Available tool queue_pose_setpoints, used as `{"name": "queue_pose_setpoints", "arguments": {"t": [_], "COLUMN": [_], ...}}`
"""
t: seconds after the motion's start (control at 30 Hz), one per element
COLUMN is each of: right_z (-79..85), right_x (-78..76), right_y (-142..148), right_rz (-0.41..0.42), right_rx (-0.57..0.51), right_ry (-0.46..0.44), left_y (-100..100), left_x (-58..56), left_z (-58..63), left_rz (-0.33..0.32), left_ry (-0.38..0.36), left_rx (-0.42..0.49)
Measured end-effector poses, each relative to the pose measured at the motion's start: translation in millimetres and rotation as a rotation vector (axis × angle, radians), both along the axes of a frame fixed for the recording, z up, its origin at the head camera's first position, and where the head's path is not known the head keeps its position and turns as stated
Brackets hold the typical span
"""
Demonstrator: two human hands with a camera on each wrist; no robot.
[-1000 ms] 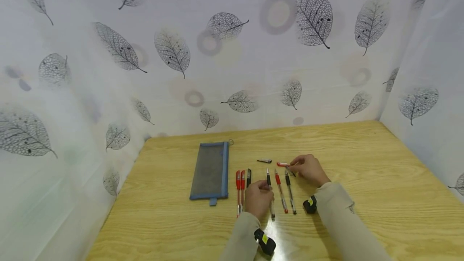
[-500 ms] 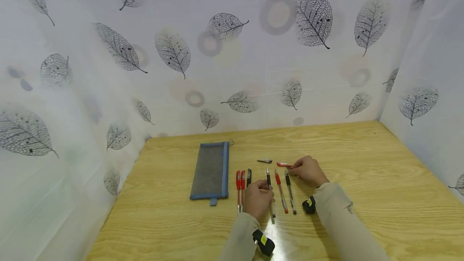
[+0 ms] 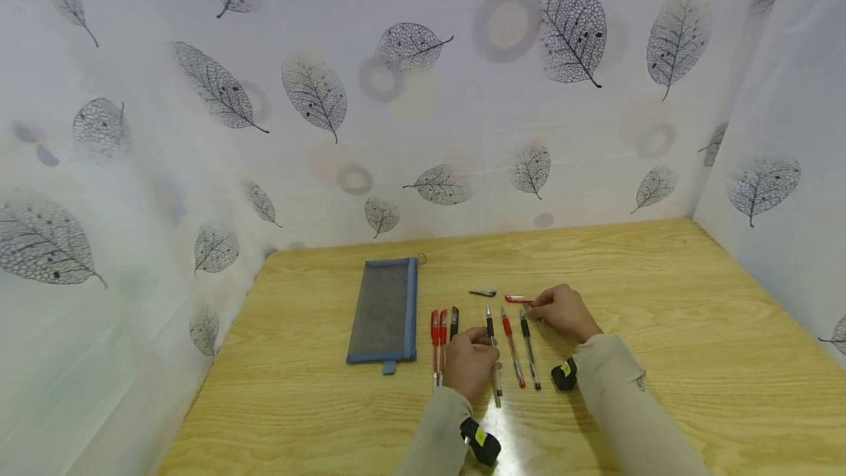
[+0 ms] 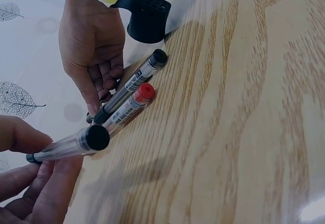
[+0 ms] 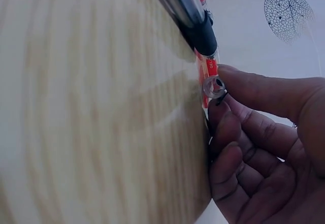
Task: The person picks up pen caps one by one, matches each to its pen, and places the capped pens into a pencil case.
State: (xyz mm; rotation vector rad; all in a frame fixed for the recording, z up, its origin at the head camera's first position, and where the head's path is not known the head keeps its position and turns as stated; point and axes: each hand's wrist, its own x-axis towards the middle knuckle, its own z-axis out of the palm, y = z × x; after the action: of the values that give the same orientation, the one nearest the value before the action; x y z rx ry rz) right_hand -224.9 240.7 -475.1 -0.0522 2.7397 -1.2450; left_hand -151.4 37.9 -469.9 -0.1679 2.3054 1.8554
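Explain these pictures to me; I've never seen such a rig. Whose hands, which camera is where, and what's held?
There's no machine, just a person's left hand and right hand. The wide picture comes from a head-worn camera; the close-ups come from wrist cameras, left and right. On the wooden table lie a blue-edged pouch, two capped red pens, a capped black pen, an uncapped red pen, an uncapped black pen, a loose red cap and a loose black cap. The left hand holds another uncapped pen. The right hand pinches what looks like a clear pen cap.
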Motion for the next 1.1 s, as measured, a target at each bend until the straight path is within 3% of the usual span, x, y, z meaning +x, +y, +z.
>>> {"name": "queue_pose_setpoints", "arguments": {"t": [0.43,0.6,0.83,1.1], "right_z": [0.6,-1.0,1.8,9.7], "right_x": [0.6,0.4,4.6,13.3], "right_y": [5,6,3,-9], "right_rz": [-0.002,-0.011,-0.029,0.016], "right_rx": [-0.094,-0.191,-0.385,-0.497], "right_ry": [-0.01,0.001,0.029,0.077], "left_y": [-1,-2,-1,-4], "left_x": [2.1,2.7,3.5,5.3], "left_z": [0.7,-1.2,-3.7,-3.2], "left_rz": [-0.004,-0.014,-0.028,-0.078], "left_ry": [0.005,-0.022,-0.054,-0.049], "left_rx": [0.016,0.074,0.239,0.3]}}
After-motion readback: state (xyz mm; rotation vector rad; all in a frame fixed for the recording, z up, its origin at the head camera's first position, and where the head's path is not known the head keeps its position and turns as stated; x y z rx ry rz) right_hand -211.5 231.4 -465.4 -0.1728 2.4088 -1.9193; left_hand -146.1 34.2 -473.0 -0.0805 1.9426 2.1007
